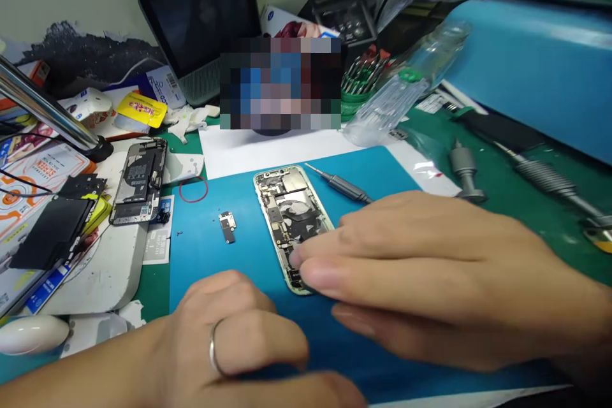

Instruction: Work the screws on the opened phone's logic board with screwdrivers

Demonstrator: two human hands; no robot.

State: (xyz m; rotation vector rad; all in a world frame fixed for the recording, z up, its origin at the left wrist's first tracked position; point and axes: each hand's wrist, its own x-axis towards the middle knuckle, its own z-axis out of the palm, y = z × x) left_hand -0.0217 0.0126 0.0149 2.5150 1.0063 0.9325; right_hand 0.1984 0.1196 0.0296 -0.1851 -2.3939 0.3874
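Observation:
An opened phone [291, 217] lies on the blue mat [220, 188], its inner parts showing. My right hand [430, 274] reaches over its lower right side, fingertips pinched together at the phone's lower part; what they hold, if anything, is hidden. Below and left of the phone, my left hand [239, 338], with a ring on one finger, is curled in front of the mat's near part, with nothing visible in it. A small metal and black part [228, 227] rests left of the phone. Behind the phone's upper right lies a grey screwdriver [342, 185].
Another phone assembly [139, 182] sits on a white device at the left, near a red rubber band [194, 189]. A tablet [201, 13] stands at the back. Clear bottles [406, 92], a green bit holder [358, 99] and further tools [545, 175] are at the right.

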